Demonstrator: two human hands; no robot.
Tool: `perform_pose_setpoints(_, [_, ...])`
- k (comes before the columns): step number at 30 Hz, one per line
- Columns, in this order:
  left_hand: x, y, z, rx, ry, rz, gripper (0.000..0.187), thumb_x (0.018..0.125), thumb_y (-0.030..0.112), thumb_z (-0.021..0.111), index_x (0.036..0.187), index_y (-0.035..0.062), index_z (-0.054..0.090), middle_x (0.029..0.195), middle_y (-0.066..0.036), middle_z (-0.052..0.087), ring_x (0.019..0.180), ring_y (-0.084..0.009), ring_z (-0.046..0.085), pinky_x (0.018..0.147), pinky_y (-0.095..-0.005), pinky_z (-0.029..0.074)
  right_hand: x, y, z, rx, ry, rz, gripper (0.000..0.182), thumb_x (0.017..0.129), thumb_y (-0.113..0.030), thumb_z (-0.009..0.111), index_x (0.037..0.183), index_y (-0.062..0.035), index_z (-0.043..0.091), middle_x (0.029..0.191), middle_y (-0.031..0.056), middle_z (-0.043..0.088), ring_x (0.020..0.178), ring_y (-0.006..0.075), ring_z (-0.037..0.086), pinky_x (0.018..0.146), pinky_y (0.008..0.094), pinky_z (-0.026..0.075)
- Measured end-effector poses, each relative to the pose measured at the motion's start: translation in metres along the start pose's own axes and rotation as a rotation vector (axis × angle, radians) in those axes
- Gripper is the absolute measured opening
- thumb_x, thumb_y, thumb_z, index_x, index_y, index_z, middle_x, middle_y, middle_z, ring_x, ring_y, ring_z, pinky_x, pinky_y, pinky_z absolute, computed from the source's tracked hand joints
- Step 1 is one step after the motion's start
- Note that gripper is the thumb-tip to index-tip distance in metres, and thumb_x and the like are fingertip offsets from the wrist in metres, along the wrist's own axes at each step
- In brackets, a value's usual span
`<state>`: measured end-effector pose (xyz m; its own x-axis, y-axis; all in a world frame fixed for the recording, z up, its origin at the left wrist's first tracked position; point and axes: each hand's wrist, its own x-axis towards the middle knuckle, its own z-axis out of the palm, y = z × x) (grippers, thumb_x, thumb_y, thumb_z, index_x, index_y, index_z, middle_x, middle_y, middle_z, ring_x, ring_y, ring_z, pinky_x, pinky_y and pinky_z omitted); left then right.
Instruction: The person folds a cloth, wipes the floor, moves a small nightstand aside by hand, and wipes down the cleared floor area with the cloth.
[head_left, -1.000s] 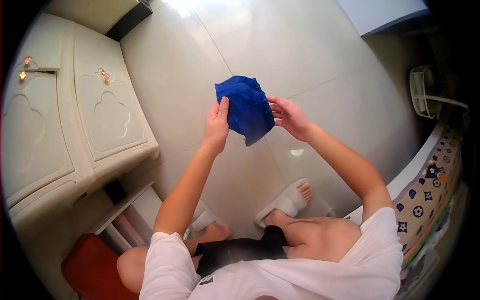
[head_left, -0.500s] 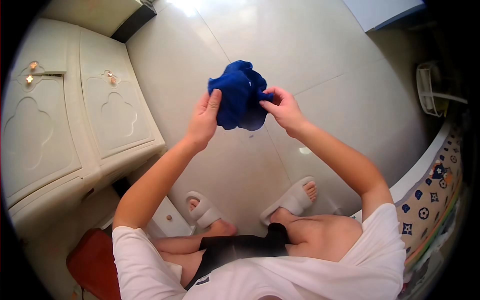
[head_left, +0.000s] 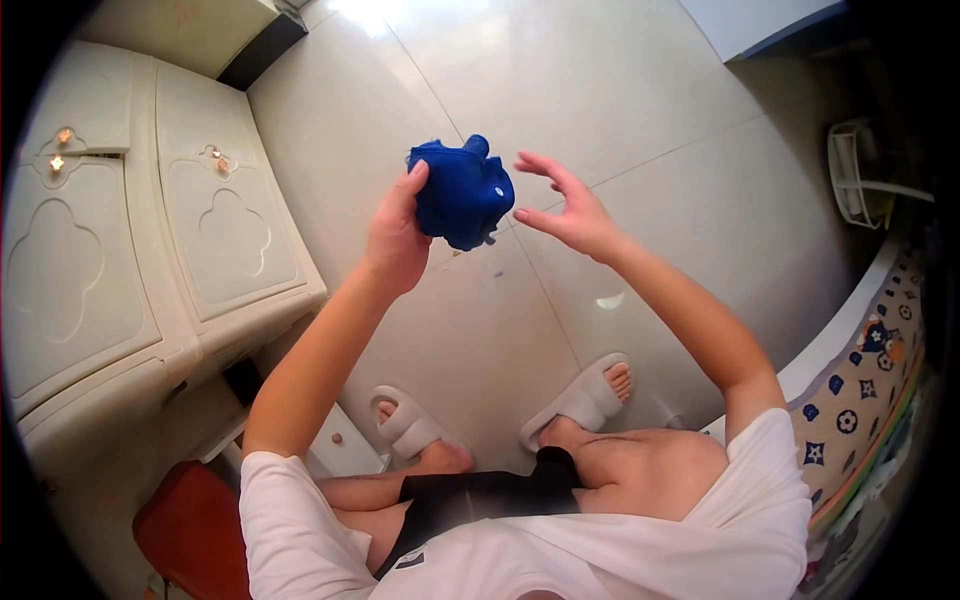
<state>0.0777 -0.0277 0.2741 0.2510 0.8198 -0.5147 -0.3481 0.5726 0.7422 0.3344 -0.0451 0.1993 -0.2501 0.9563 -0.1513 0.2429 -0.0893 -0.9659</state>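
Bunched up over the floor, a deep blue cloth [head_left: 458,195] shows soft folds and a small white spot near its right side. My left hand [head_left: 398,235] grips its left edge, thumb on the near face and the other fingers mostly hidden behind. Just right of the cloth, my right hand [head_left: 572,212] is apart from it, thumb and fingers spread with nothing between them.
Cream cabinets [head_left: 225,215] with small knobs line the left side. A red-brown seat [head_left: 190,530] is at lower left. To the right lies a bed edge with a patterned cover [head_left: 850,420], and a white rack [head_left: 850,175] stands beyond it. Pale floor tiles [head_left: 640,110] lie ahead.
My right hand has let go of the cloth and opened. The cloth, still in my left hand, is bunched smaller and has shifted slightly left.
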Motion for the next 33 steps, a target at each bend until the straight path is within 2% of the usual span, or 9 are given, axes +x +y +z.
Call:
perform_pose_setpoints(4, [0.006,0.0,-0.004,0.112,-0.096,0.08,0.062,0.101,0.038,0.073,0.149,0.0064,0.052,0.137,-0.009,0.065,0.128,-0.0219,0.062,0.11,-0.0373,0.048,0.019,-0.019,0.001,0.117,-0.313,0.138,0.056,0.09,-0.02,0.083,0.142,-0.0093,0.066,0.13,0.0067,0.072,0.128,0.0203,0.06,0.118,0.042,0.04])
perform_pose_setpoints(5, [0.007,0.0,-0.005,0.177,-0.104,0.118,0.063,0.098,0.034,0.077,0.149,0.0062,0.052,0.137,-0.009,0.065,0.128,-0.0216,0.062,0.11,-0.0372,0.048,0.021,-0.014,0.005,0.252,-0.29,0.122,0.042,0.088,-0.017,0.085,0.126,-0.0025,0.073,0.111,0.007,0.074,0.11,0.0175,0.067,0.101,0.0372,0.055])
perform_pose_setpoints(7, [0.012,0.004,-0.007,0.32,-0.04,0.146,0.072,0.09,0.019,0.087,0.151,0.0057,0.05,0.138,-0.012,0.064,0.126,-0.0203,0.062,0.111,-0.0378,0.049,0.02,-0.017,0.002,0.326,-0.213,0.176,0.037,0.09,-0.014,0.083,0.123,-0.002,0.073,0.109,0.0065,0.074,0.105,0.0162,0.068,0.096,0.0348,0.056])
perform_pose_setpoints(10, [0.018,0.002,-0.017,0.44,0.065,0.226,0.075,0.091,0.017,0.086,0.153,0.0046,0.046,0.137,-0.013,0.063,0.126,-0.021,0.063,0.11,-0.0372,0.051,0.015,-0.036,-0.011,0.362,-0.159,0.174,0.024,0.095,-0.009,0.078,0.117,-0.0024,0.073,0.105,0.0037,0.074,0.098,0.0128,0.069,0.09,0.0307,0.057])
perform_pose_setpoints(15, [0.019,-0.011,-0.026,0.563,0.052,0.213,0.083,0.089,0.01,0.08,0.162,0.0167,0.039,0.153,-0.017,0.048,0.13,-0.0312,0.061,0.11,-0.044,0.053,0.008,-0.053,-0.022,0.341,-0.205,0.127,0.019,0.098,-0.011,0.077,0.114,-0.0027,0.071,0.101,0.0005,0.073,0.091,0.0088,0.066,0.084,0.0263,0.055])
perform_pose_setpoints(18, [0.027,-0.023,-0.038,0.953,-0.183,0.433,0.061,0.092,0.023,0.082,0.148,0.0099,0.059,0.147,-0.013,0.061,0.135,-0.0288,0.059,0.117,-0.0467,0.044,0.004,-0.053,-0.023,0.263,-0.216,0.096,0.021,0.097,-0.013,0.078,0.114,-0.0027,0.071,0.101,0.0004,0.073,0.091,0.0085,0.066,0.084,0.0261,0.054])
perform_pose_setpoints(24, [0.021,-0.028,-0.006,0.692,-0.272,0.191,0.034,0.098,0.027,0.08,0.12,0.0025,0.073,0.118,-0.008,0.075,0.12,-0.0201,0.067,0.106,-0.0375,0.05,-0.005,-0.051,-0.026,0.361,-0.145,0.077,0.023,0.097,-0.018,0.079,0.114,-0.0033,0.073,0.099,0.0018,0.075,0.092,0.01,0.068,0.086,0.0274,0.056])
perform_pose_setpoints(25, [0.023,-0.03,-0.007,0.597,-0.25,0.146,0.031,0.098,0.025,0.079,0.12,0.004,0.071,0.108,-0.003,0.076,0.107,-0.0142,0.068,0.099,-0.033,0.052,-0.007,-0.052,-0.029,0.383,-0.131,0.094,0.023,0.097,-0.018,0.08,0.114,-0.0034,0.073,0.1,0.0027,0.075,0.093,0.0106,0.068,0.086,0.0279,0.057])
perform_pose_setpoints(33, [0.023,-0.009,-0.008,0.048,-0.044,0.199,0.022,0.104,0.021,0.065,0.123,0.0095,0.062,0.107,0.0,0.065,0.099,-0.0114,0.061,0.089,-0.029,0.05,-0.007,-0.04,-0.052,0.464,0.175,0.164,0.018,0.103,-0.02,0.074,0.113,-0.0053,0.074,0.099,0.0029,0.075,0.092,0.0095,0.068,0.084,0.0264,0.055])
